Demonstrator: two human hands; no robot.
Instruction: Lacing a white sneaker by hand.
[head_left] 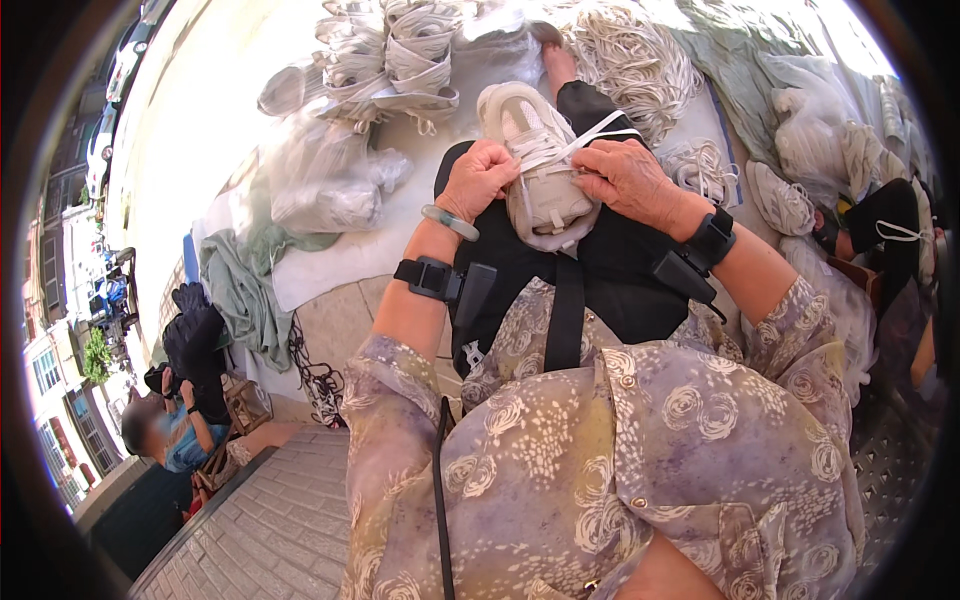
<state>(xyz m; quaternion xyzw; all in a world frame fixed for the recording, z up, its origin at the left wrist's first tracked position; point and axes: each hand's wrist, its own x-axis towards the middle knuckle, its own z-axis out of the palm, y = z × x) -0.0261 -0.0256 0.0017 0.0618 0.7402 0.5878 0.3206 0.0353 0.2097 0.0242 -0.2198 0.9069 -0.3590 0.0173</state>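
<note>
A pale beige-white sneaker (552,200) rests on my black-clothed lap, toe pointing away from me. White shoelace (548,150) criss-crosses its front, and a loose length sticks out to the upper right, past my right hand. At the shoe's left edge, my left hand (482,180) is closed in a pinch on the lace. My right hand (630,182) pinches the lace at the opposite edge, thumb and forefinger together. The fingertips partly hide the lace on both sides.
Stacked pale shoes (390,60) stand at the far left above clear plastic bags (320,185). A heap of white laces (640,70) lies beyond my right hand, with a smaller lace bundle (700,170) nearer. More sneakers (780,200) sit at right. Another person (185,420) sits at left.
</note>
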